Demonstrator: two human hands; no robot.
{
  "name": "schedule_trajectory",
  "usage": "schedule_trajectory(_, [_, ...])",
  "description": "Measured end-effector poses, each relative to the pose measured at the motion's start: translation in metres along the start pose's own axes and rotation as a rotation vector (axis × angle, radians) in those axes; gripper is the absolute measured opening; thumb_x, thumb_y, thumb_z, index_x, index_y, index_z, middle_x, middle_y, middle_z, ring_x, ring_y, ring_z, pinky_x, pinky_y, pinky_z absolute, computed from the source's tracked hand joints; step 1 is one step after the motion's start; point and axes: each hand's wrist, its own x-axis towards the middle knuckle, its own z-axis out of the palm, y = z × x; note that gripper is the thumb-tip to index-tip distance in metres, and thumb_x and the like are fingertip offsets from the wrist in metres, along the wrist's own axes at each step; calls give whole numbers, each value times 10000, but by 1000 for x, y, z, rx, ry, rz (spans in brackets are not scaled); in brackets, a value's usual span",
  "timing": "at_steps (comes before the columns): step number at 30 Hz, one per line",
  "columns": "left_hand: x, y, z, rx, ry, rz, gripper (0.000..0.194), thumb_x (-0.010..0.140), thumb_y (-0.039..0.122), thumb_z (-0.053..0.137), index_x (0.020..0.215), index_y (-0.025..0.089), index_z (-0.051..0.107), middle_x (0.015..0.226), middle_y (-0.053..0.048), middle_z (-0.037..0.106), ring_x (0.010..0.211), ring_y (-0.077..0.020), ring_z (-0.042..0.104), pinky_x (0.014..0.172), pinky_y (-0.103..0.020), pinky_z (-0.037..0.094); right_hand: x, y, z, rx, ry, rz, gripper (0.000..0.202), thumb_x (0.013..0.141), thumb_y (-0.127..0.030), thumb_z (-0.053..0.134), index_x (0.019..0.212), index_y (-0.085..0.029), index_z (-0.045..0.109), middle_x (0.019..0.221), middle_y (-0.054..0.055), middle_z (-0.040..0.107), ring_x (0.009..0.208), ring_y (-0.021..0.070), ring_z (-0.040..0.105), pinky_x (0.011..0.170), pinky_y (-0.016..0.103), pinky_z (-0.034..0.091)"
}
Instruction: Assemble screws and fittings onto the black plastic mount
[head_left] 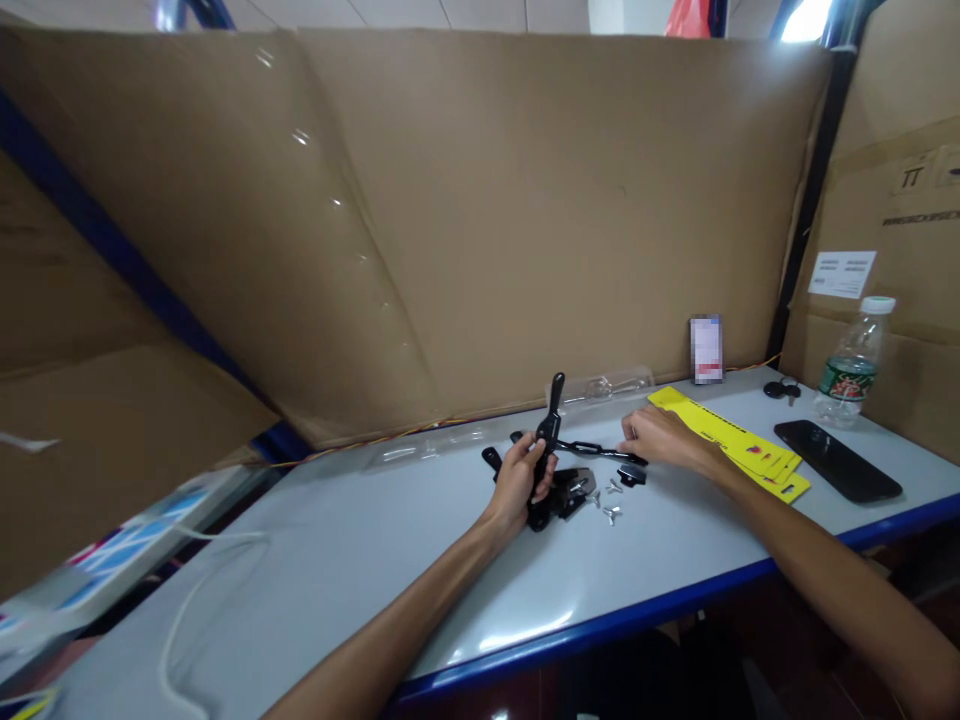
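Note:
My left hand (517,485) is closed around a black spokeshave body (553,405), held upright with one handle pointing up. Below and beside that hand lie more black spokeshave parts (540,515) and grey metal blades (581,482), partly hidden by the fingers. A second black spokeshave body (589,449) lies flat, running from my left hand towards my right. My right hand (656,438) has its fingers curled down at the far end of it; what the fingertips grip is hidden. Several silver wing screws (612,514) and a small black cap piece (631,475) lie between the hands.
Yellow cards (727,440) lie under my right forearm, with a black phone (836,460), keys (782,389) and a water bottle (851,370) further right. Another phone (706,350) leans against the cardboard wall (570,210). Clear plastic shells (607,387) lie behind; a white cable (171,620) crosses the left.

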Motion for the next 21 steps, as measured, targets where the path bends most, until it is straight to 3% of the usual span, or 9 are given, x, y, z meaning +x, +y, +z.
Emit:
schedule_trajectory(3, [-1, 4, -1, -46, 22, -6, 353, 768, 411, 727, 837, 216, 441, 590, 79, 514, 354, -29, 329, 325, -135, 204, 6, 2, 7, 14, 88, 52, 235, 875, -397, 680, 1015, -213, 724, 968, 78, 749, 901, 231, 673, 674, 267, 392])
schedule_trajectory(7, [2, 8, -5, -102, 94, 5, 312, 785, 372, 706, 848, 211, 446, 585, 78, 498, 361, -30, 330, 332, -134, 192, 9, -2, 15, 62, 120, 53, 220, 901, -401, 650, 994, -216, 722, 1006, 69, 749, 927, 227, 670, 711, 272, 406])
schedule_trajectory(11, [8, 9, -13, -165, 152, 49, 276, 813, 328, 687, 825, 205, 440, 589, 74, 490, 364, -25, 329, 340, -133, 195, 6, -21, 23, 164, 178, -83, 138, 923, -303, 620, 973, -239, 731, 999, 35, 738, 952, 198, 651, 771, 270, 411])
schedule_trajectory(16, [14, 7, -19, -246, 165, -13, 161, 857, 243, 620, 838, 182, 472, 573, 67, 472, 362, -25, 314, 334, -135, 199, 0, -45, 36, 225, 80, -226, 383, 837, -427, 723, 1150, -207, 698, 1126, 94, 684, 1101, 253, 598, 831, 305, 437])
schedule_trajectory(21, [16, 6, -21, -268, 157, -55, 121, 867, 211, 602, 861, 175, 486, 567, 68, 463, 360, -25, 309, 335, -132, 204, 1, -46, 40, 230, -12, -161, 305, 813, -379, 734, 1050, -191, 697, 1117, 98, 671, 1047, 249, 615, 780, 295, 422])
